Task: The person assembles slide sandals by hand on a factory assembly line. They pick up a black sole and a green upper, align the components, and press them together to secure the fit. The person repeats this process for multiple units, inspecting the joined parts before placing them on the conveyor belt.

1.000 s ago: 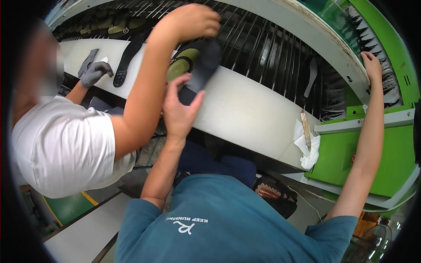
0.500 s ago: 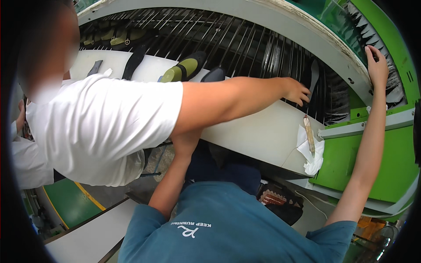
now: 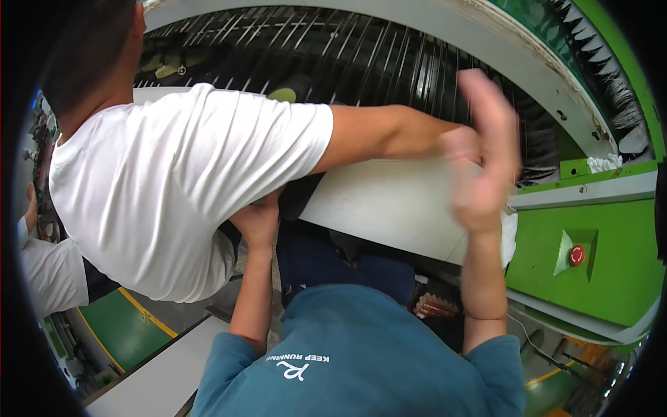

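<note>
My right hand (image 3: 486, 153) is lifted over the right end of the white table (image 3: 389, 198) and smeared by motion. It overlaps the end of a co-worker's outstretched arm (image 3: 389, 132), hiding that person's hand. Whether my right hand holds anything cannot be made out. Low on the left, my left hand (image 3: 257, 222) is at the co-worker's side, its fingers mostly hidden by the white shirt (image 3: 201, 160). A dark piece (image 3: 299, 198) lies beside it at the table's edge; I cannot tell if the two touch.
Behind the table runs a rack of metal rods (image 3: 333, 52), with a dark and green shoe sole (image 3: 281, 94) near its front. At right stands a green machine housing (image 3: 577, 278) with a red button (image 3: 577, 256). Black and white bristles (image 3: 611, 76) line the curved opening. The co-worker leans in from the left.
My right hand has swung left and down from the curved machine edge to the table's right end. My left hand has shifted slightly left. The co-worker has leaned further forward and right.
</note>
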A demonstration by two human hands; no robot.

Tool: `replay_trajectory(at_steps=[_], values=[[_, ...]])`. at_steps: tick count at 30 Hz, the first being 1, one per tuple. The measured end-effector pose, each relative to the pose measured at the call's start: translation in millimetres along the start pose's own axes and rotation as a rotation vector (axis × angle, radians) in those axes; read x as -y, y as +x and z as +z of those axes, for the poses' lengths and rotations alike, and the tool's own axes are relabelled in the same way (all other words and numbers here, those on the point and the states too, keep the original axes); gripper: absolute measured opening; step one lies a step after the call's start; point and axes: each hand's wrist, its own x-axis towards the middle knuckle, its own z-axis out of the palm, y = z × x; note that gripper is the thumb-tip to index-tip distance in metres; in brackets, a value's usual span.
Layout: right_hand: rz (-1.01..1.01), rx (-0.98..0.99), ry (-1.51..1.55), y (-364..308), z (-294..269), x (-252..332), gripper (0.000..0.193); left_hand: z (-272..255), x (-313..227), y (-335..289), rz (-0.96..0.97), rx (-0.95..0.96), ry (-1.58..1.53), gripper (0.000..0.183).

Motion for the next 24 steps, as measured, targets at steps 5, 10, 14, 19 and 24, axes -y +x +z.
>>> replay_trajectory(at_steps=[5, 10, 14, 19, 24], values=[[0.074, 0.285, 0.015, -72, 43, 34, 0.056, 6, 39, -22, -0.093, 0.047, -0.022, 0.059], [0.177, 0.144, 0.04, -80, 60, 40, 0.052, 10, 87, -33, -0.122, 0.092, 0.095, 0.057], [0.072, -0.044, -0.015, -62, 69, 34, 0.048, 5, 65, -12, -0.201, 0.063, 0.004, 0.053], [0.271, 0.446, 0.098, -100, 118, 38, 0.036, 13, 65, -11, -0.056, -0.033, 0.012, 0.049], [0.275, 0.585, 0.023, -105, 152, 35, 0.02, 13, 66, -12, -0.079, -0.052, -0.016, 0.051]])
